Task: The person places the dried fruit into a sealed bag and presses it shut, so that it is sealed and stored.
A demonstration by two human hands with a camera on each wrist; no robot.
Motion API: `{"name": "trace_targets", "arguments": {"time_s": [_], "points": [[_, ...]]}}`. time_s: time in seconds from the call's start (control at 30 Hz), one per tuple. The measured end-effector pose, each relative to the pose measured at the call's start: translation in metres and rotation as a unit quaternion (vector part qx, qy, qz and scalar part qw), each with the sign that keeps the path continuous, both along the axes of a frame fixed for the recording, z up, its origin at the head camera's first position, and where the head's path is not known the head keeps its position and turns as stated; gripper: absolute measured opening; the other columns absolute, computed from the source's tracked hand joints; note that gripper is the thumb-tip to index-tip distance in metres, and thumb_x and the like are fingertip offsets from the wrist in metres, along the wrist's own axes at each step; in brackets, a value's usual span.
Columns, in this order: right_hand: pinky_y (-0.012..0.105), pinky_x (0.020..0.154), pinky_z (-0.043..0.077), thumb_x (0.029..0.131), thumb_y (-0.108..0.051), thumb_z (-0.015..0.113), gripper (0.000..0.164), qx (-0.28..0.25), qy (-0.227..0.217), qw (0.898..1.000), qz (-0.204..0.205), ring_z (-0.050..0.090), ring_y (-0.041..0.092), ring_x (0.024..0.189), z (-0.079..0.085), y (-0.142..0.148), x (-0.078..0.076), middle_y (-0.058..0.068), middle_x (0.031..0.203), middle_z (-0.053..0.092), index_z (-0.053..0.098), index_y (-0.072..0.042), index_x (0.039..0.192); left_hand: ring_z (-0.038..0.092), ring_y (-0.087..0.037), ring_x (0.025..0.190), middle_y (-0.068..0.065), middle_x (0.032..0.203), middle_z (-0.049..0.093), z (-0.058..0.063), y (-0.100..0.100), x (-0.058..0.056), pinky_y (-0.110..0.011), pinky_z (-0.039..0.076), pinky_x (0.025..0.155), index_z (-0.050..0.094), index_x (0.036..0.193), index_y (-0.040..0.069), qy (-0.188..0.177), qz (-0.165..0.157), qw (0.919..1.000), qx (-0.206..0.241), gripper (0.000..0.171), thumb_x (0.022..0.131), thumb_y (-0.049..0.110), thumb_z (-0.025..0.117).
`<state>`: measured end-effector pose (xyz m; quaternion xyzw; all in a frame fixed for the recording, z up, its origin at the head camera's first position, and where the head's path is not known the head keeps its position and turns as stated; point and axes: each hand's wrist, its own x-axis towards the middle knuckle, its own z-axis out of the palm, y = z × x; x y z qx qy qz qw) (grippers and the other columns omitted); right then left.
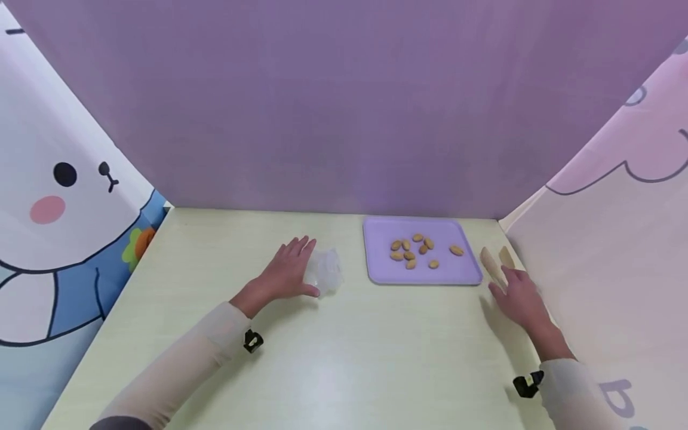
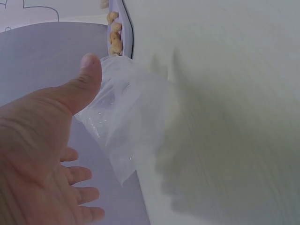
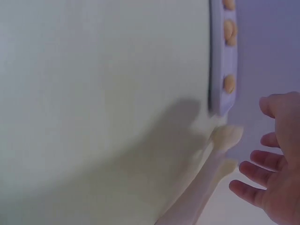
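In the head view my left hand (image 1: 287,272) is spread at the left side of a clear plastic bag (image 1: 325,272). In the left wrist view its thumb stands up near the crumpled bag (image 2: 129,117), and nothing is gripped; whether it touches the bag I cannot tell. My right hand (image 1: 518,295) hovers by pale wooden tongs (image 1: 491,266), two flat arms with rounded ends, partly hidden in the head view. In the right wrist view the fingers are loosely extended, apart from the tongs (image 3: 192,197). Between the hands lies a purple tray (image 1: 387,278) with several peanuts (image 1: 409,255).
The light wooden table (image 1: 376,352) ends at a purple wall (image 1: 344,107) behind the tray. Printed cloth panels stand at both sides, the right one (image 1: 618,251) close to the tongs and right arm. Dark wrist devices (image 1: 252,340) sit at both cuffs.
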<state>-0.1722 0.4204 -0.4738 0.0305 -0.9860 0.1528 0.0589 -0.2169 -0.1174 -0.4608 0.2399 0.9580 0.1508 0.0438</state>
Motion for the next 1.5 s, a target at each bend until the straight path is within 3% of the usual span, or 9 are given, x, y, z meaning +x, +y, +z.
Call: {"name": "trace_targets", "arguments": {"time_s": [0.23, 0.43, 0.6, 0.73, 1.0, 1.33, 1.5], "points": [[0.071, 0.079, 0.045, 0.099, -0.023, 0.055, 0.056, 0.023, -0.016, 0.998, -0.064, 0.049, 0.067, 0.104, -0.007, 0.030, 0.020, 0.049, 0.123, 0.044, 0.044, 0.019, 0.135, 0.019, -0.048, 0.153, -0.027, 0.165, 0.023, -0.008, 0.016, -0.009, -0.058, 0.020, 0.125, 0.019, 0.160, -0.002, -0.012, -0.018, 0.9998, 0.004, 0.125, 0.072, 0.053, 0.088], [0.053, 0.058, 0.046, 0.098, -0.030, 0.053, 0.056, 0.027, -0.073, 0.990, -0.113, 0.055, 0.055, 0.083, -0.010, 0.040, 0.024, 0.045, 0.109, 0.046, 0.047, 0.020, 0.124, 0.024, -0.046, 0.152, -0.025, 0.161, 0.033, -0.012, 0.020, -0.010, -0.056, 0.022, 0.125, 0.024, 0.158, -0.002, -0.012, -0.020, 0.9997, -0.001, 0.122, 0.070, 0.050, 0.091], [0.048, 0.060, 0.045, 0.099, -0.032, 0.051, 0.054, 0.019, -0.121, 0.985, -0.118, 0.055, 0.046, 0.082, -0.013, 0.044, 0.020, 0.042, 0.106, 0.050, 0.049, 0.017, 0.121, 0.030, -0.044, 0.150, -0.022, 0.157, 0.041, -0.017, 0.023, -0.012, -0.056, 0.025, 0.124, 0.028, 0.156, -0.003, 0.006, -0.024, 0.9997, 0.004, 0.119, 0.070, 0.050, 0.091], [0.044, 0.060, 0.043, 0.098, -0.032, 0.051, 0.051, 0.014, -0.133, 0.984, -0.120, 0.055, 0.042, 0.081, -0.018, 0.046, 0.017, 0.039, 0.102, 0.053, 0.052, 0.016, 0.117, 0.038, -0.041, 0.145, -0.021, 0.152, 0.046, -0.021, 0.024, -0.012, -0.051, 0.031, 0.122, 0.033, 0.154, -0.004, 0.023, -0.028, 0.9993, 0.005, 0.113, 0.072, 0.047, 0.091], [0.047, 0.057, 0.044, 0.096, -0.033, 0.055, 0.052, 0.016, -0.097, 0.987, -0.128, 0.057, 0.046, 0.078, -0.029, 0.050, 0.014, 0.039, 0.097, 0.055, 0.054, 0.016, 0.112, 0.046, -0.037, 0.138, -0.020, 0.144, 0.051, -0.019, 0.024, -0.011, -0.047, 0.037, 0.118, 0.040, 0.148, -0.004, 0.038, -0.031, 0.9987, 0.013, 0.102, 0.073, 0.042, 0.091], [0.046, 0.057, 0.043, 0.098, -0.036, 0.054, 0.055, 0.020, -0.100, 0.987, -0.126, 0.056, 0.042, 0.075, -0.028, 0.048, 0.013, 0.035, 0.091, 0.056, 0.055, 0.018, 0.110, 0.047, -0.037, 0.137, -0.020, 0.143, 0.052, -0.018, 0.023, -0.012, -0.047, 0.038, 0.118, 0.041, 0.147, -0.003, 0.028, -0.023, 0.9993, 0.011, 0.099, 0.073, 0.041, 0.090], [0.053, 0.064, 0.046, 0.099, -0.036, 0.051, 0.060, 0.009, -0.088, 0.986, -0.141, 0.057, 0.048, 0.082, -0.029, 0.048, 0.015, 0.040, 0.100, 0.054, 0.051, 0.021, 0.119, 0.047, -0.038, 0.136, -0.022, 0.144, 0.051, -0.018, 0.023, -0.014, -0.049, 0.041, 0.114, 0.040, 0.148, -0.003, 0.021, -0.016, 0.9995, 0.019, 0.099, 0.074, 0.042, 0.088]]}}
